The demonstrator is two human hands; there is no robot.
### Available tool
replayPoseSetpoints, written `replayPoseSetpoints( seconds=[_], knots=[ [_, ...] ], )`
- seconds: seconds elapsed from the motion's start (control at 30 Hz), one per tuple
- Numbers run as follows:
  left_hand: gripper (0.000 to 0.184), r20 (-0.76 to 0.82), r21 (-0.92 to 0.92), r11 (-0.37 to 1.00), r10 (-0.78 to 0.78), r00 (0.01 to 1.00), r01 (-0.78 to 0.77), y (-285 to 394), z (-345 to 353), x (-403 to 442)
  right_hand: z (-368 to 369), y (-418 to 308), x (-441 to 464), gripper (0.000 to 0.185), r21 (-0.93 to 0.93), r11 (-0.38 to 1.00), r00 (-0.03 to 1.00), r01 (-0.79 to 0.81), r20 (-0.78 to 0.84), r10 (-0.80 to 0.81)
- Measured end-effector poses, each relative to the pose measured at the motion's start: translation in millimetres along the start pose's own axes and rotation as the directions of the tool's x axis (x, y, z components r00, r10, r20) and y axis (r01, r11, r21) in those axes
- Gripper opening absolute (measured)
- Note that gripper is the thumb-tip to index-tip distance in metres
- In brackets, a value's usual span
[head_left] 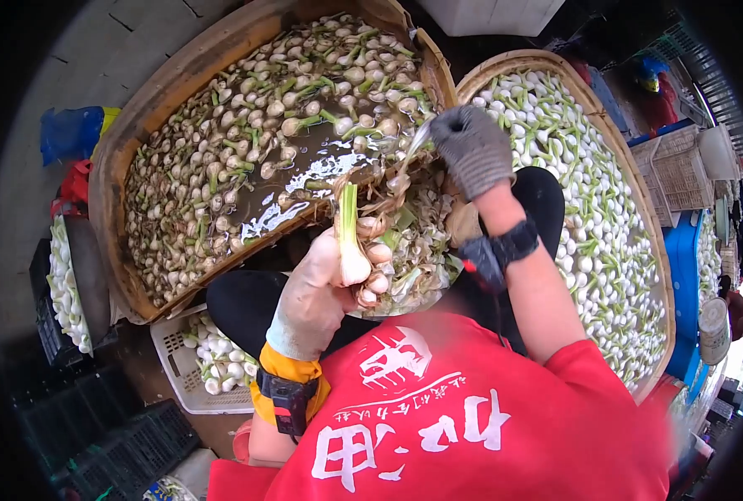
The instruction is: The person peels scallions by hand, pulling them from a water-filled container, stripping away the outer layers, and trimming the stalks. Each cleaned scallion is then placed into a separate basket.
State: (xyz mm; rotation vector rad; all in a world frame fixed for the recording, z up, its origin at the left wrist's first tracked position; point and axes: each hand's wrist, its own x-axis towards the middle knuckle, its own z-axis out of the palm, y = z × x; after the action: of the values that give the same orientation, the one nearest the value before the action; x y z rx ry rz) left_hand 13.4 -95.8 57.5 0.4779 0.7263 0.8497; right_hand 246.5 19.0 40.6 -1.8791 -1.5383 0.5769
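Note:
My left hand [311,288], in a thin pale glove with a yellow cuff, holds a small bunch of garlic bulbs [377,265] in front of my chest. One garlic bulb [354,260] in it is white with a cut green stem; the others keep some brownish skin. Up and to the right, my right hand [474,152] wears a grey knit glove, its fingers closed. From them a pale strip of garlic skin [419,140] hangs toward a brownish shred. Beneath both hands lies a heap of garlic peelings [417,271] between my knees.
A wooden tub [108,196] of unpeeled garlic in murky water stands ahead left. At right is another tub [654,225] full of white peeled garlic. A white plastic basket [171,355] with bulbs sits by my left knee. Dark crates [133,455] are stacked lower left.

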Motion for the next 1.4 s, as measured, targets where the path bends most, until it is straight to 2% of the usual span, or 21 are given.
replayPoseSetpoints(
  seconds=[0.07, 0.23, 0.33, 0.4, 0.43, 0.53, 0.6, 0.63, 0.67, 0.73, 0.9, 0.97, 1.0, 1.03, 1.07, 1.13, 1.17, 1.2, 1.27, 1.3, 1.4],
  knots=[
    [0.05, -0.128, 0.187, 0.982, 0.009, 0.992, 0.015, 1.5, 8.0, 3.7, 19.0, 6.3, -29.2, 0.019, 0.024, 0.994, 0.975, 0.111, 0.193, -0.113],
    [0.041, -0.117, 0.435, 0.9, 0.082, 0.99, -0.023, 1.9, 12.8, 6.4, 35.2, 7.5, -77.7, 0.03, 0.51, 0.827, 0.944, 0.238, 0.078, -0.32],
    [0.039, -0.054, 0.512, 0.858, 0.079, 0.995, -0.04, -6.9, 2.0, 10.6, 9.6, -30.8, -74.5, 0.043, 0.204, 0.967, 0.876, 0.153, 0.425, -0.229],
    [0.032, -0.071, 0.515, 0.857, 0.066, 0.995, -0.02, -14.5, -2.7, 15.8, 19.4, -33.2, -80.0, 0.053, 0.061, 0.986, 0.927, 0.157, 0.335, -0.168],
    [0.031, 0.009, 0.665, 0.731, 0.201, 0.98, -0.156, -15.8, -3.2, 21.5, 27.6, -25.5, -78.2, 0.042, 0.042, 0.969, 0.896, 0.245, 0.372, -0.242],
    [0.029, -0.046, 0.577, 0.816, 0.09, 0.995, -0.047, -4.8, -1.6, 21.3, 35.4, -9.6, -76.3, 0.032, 0.104, 0.883, 0.791, 0.458, 0.406, -0.458],
    [0.023, -0.115, 0.193, 0.966, -0.152, 0.982, 0.173, -4.9, -3.0, 20.9, 36.7, -2.6, -74.9, 0.034, 0.43, 0.832, 0.779, 0.35, 0.36, -0.513],
    [0.021, -0.251, 0.341, 0.94, 0.072, 0.965, 0.019, -23.3, -10.7, 25.4, 35.9, -0.2, -73.8, 0.032, 0.528, 0.813, 0.787, 0.247, 0.379, -0.486],
    [0.021, -0.251, 0.34, 0.94, 0.07, 0.965, 0.02, -26.7, -15.3, 26.1, 30.6, -1.9, -73.3, 0.032, 0.527, 0.813, 0.787, 0.246, 0.38, -0.485],
    [0.018, -0.263, 0.286, 0.958, 0.108, 0.959, -0.029, -28.0, -21.3, 26.7, 15.8, -8.9, -74.8, 0.027, 0.545, 0.822, 0.779, -0.163, 0.583, -0.232],
    [0.027, -0.353, 0.046, 0.934, 0.347, 0.869, -0.355, -11.5, -29.0, 33.6, -8.6, 7.8, -73.0, 0.015, 0.654, 0.754, 0.947, -0.064, 0.278, -0.161],
    [0.031, -0.213, 0.585, 0.76, 0.481, 0.851, -0.283, -4.0, -56.5, 32.9, -26.4, 27.8, -47.1, 0.021, 0.549, 0.829, 0.994, 0.107, -0.09, -0.069],
    [0.032, -0.284, 0.182, 0.96, 0.259, 0.923, -0.213, 3.5, -48.6, 32.8, -35.5, 37.7, -34.3, 0.024, 0.461, 0.875, 0.963, 0.146, -0.269, -0.019],
    [0.033, -0.335, 0.303, 0.953, 0.128, 0.933, -0.021, 6.8, -38.4, 32.8, -47.0, 49.0, -15.9, 0.028, 0.165, 0.981, 0.914, 0.102, -0.405, -0.027],
    [0.035, -0.318, 0.474, 0.853, -0.064, 0.946, 0.217, -1.6, -60.6, 35.2, -57.8, 63.6, 0.7, 0.032, -0.138, 0.99, 0.847, 0.006, -0.526, -0.079],
    [0.04, -0.121, 0.989, 0.085, 0.005, 0.993, 0.12, -25.1, -97.0, 43.8, -65.0, 76.7, 18.6, 0.035, -0.12, 0.992, 0.811, 0.027, -0.577, -0.092],
    [0.041, -0.138, 0.968, -0.218, -0.06, 0.989, 0.122, -15.6, -96.9, 39.8, -62.1, 70.3, 18.2, 0.035, 0.088, 0.996, 0.874, -0.019, -0.483, 0.06],
    [0.041, -0.139, 0.968, -0.22, -0.065, 0.988, 0.122, 0.8, -100.2, 46.5, -52.0, 76.7, 18.0, 0.028, 0.231, 0.973, 0.938, 0.002, -0.338, 0.078],
    [0.036, -0.421, 0.803, 0.41, -0.126, 0.898, 0.434, 45.0, -118.9, 81.6, -12.1, 59.9, -9.6, 0.022, 0.01, 0.997, 0.971, 0.071, 0.229, -0.071],
    [0.031, -0.329, 0.932, 0.177, 0.037, 0.944, 0.318, 59.6, -127.6, 96.9, 3.0, 56.4, -19.2, 0.024, 0.006, 0.96, 0.87, 0.281, 0.421, -0.258],
    [0.035, -0.076, 0.941, -0.321, 0.109, 0.991, 0.107, 79.0, -180.1, 156.4, 46.1, 37.7, -53.2, 0.039, 0.048, 0.995, 0.529, 0.093, 0.844, -0.09]
  ],
)
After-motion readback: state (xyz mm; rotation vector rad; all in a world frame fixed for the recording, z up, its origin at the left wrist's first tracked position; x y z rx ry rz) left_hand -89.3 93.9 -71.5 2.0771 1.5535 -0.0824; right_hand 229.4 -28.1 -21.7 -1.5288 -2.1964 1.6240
